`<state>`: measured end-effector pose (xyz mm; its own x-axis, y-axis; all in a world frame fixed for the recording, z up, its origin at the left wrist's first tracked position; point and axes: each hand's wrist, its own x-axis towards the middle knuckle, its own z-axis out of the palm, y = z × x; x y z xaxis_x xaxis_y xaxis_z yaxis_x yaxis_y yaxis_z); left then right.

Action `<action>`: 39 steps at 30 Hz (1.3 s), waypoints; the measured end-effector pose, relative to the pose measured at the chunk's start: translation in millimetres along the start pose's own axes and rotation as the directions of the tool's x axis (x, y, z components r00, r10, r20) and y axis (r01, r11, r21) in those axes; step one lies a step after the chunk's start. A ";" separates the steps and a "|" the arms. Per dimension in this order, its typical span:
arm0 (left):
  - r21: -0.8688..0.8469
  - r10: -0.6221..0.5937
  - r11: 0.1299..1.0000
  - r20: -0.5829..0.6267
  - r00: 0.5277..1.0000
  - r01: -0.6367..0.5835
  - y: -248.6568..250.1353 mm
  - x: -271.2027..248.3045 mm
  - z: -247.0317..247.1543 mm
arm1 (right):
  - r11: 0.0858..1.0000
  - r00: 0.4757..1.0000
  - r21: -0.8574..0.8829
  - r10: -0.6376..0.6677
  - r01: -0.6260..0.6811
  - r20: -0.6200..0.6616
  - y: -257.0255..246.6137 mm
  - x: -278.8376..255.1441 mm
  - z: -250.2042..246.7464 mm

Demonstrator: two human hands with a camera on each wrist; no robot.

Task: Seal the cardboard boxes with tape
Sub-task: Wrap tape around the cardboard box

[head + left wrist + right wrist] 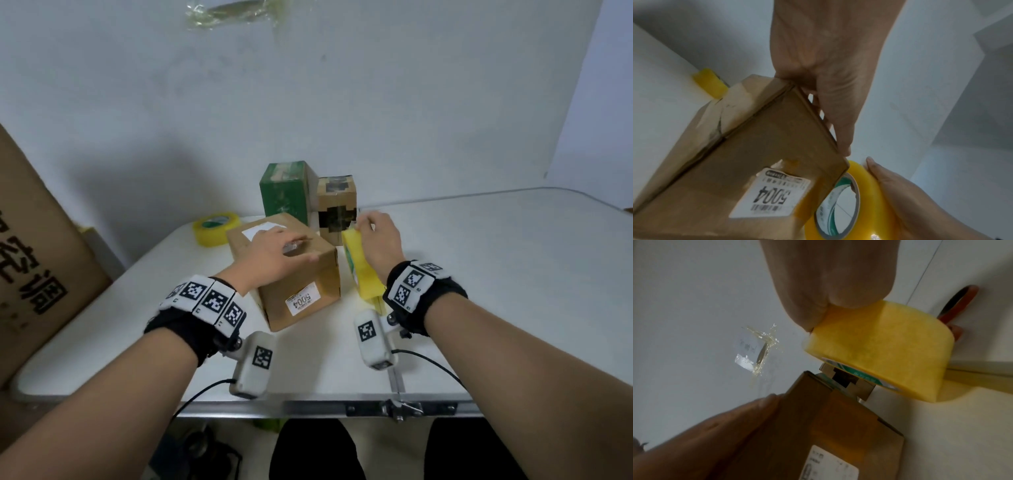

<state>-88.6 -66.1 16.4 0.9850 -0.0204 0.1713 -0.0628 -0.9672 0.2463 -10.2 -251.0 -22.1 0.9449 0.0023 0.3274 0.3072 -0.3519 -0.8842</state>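
Note:
A brown cardboard box point(291, 274) with a "5004" label stands mid-table. My left hand point(291, 248) lies flat on its top, fingers fairly straight and pressing down; the left wrist view shows the same hand point(828, 73) along the box's point(756, 154) top edge. Just right of the box a yellow tape roll point(359, 270) stands on edge. My right hand point(364, 228) grips it from above with curled fingers. The right wrist view shows that hand point(828, 288) on the roll point(879, 345) beside the box point(828, 426).
A second yellow tape roll point(215, 228) lies at the back left. A green box point(284, 192) and a small brown box with black tape point(337, 212) stand behind. A large carton point(41, 257) leans at the left. A reddish loop point(960, 301) lies behind the held roll.

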 end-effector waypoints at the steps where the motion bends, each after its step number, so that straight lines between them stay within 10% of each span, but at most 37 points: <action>1: -0.021 0.000 1.000 0.002 1.000 0.000 -2.7 1.7 1.6 | 1.000 1.000 -0.008 -0.007 0.008 0.003 1.2 2.1 2.5; 39: -0.477 -0.291 0.860 -0.172 0.941 0.179 17.1 34.0 13.9 | 0.996 0.997 -0.063 -0.059 0.056 -0.051 13.4 6.4 0.7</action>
<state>-53.9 -86.9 13.1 0.9178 0.3059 0.2531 0.0459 -0.7149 0.6977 0.1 -255.0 -32.1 0.9180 -0.0249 0.3959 0.3520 -0.4091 -0.8419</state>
